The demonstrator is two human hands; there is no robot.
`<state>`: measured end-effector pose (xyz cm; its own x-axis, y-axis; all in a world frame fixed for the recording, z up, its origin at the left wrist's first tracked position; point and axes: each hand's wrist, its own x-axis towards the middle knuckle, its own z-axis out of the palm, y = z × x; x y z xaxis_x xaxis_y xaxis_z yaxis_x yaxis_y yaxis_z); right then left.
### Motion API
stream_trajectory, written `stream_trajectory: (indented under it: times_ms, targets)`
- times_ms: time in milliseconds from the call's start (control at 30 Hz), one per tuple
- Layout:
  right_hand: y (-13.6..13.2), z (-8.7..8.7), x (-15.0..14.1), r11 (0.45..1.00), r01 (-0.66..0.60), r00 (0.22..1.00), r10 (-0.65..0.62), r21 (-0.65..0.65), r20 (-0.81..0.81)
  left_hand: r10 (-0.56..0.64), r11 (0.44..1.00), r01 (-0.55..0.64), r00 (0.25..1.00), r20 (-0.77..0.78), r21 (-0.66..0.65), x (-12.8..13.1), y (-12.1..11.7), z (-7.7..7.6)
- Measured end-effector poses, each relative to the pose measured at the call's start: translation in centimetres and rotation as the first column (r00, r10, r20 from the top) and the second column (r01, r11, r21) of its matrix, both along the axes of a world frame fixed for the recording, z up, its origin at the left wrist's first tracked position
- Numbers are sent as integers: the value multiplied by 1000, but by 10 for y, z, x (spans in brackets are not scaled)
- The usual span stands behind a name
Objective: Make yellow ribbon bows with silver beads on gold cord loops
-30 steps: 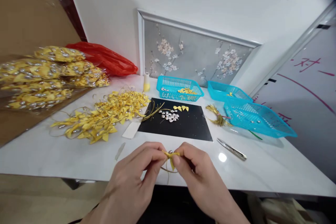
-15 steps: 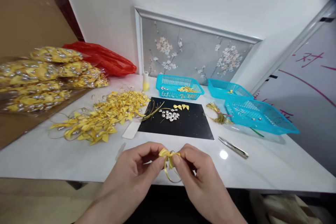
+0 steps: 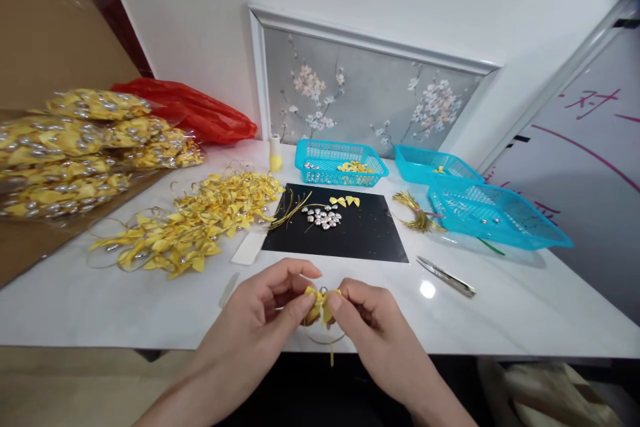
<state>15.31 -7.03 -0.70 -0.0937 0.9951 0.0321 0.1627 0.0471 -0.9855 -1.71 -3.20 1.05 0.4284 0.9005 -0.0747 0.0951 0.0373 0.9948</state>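
Between my two hands is a small yellow ribbon bow (image 3: 316, 307) with a silver bead (image 3: 323, 291) at its top and a thin gold cord (image 3: 327, 340) looping below. My left hand (image 3: 267, 310) pinches the bow's left side, its index finger raised off the ribbon. The right side is held between thumb and fingers of my right hand (image 3: 373, 320). Beyond them lies a black mat (image 3: 360, 240) bearing a cluster of silver beads (image 3: 325, 219), several yellow bows (image 3: 345, 201) and gold cords (image 3: 295, 210).
A heap of finished-looking yellow bows (image 3: 200, 220) spreads to the left, near bagged bundles (image 3: 65, 147) and a red plastic bag (image 3: 190, 110). Blue baskets (image 3: 343, 177) stand at the back and right. Thread snips (image 3: 446, 276), a cord bundle (image 3: 417, 213) and a thread spool (image 3: 275, 153) also lie there.
My left fingers have shifted on the bow, and the index finger has lifted. The bow's ribbon looks fuller, and its cord loop hangs differently. The view has tilted slightly.
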Motion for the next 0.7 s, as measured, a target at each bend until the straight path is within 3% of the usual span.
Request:
stream_trajectory:
  times_ms: [133, 333, 500, 700]
  targets:
    - [2, -8, -2, 993, -35, 988, 18, -109, -156, -37, 999, 37, 999, -20, 12, 0, 2, 0]
    - [1, -10, -3, 999, 22, 997, -24, -27, -68, -22, 999, 24, 995, -94, 22, -1, 2, 3]
    - [3, -9, -2, 999, 21, 998, -23, -26, -59, -96, 995, 96, 990, -100, -1, -6, 6, 4]
    - [2, -17, -6, 982, -75, 962, 26, -171, -273, -117, 989, 117, 993, -2, -86, -10, 12, -4]
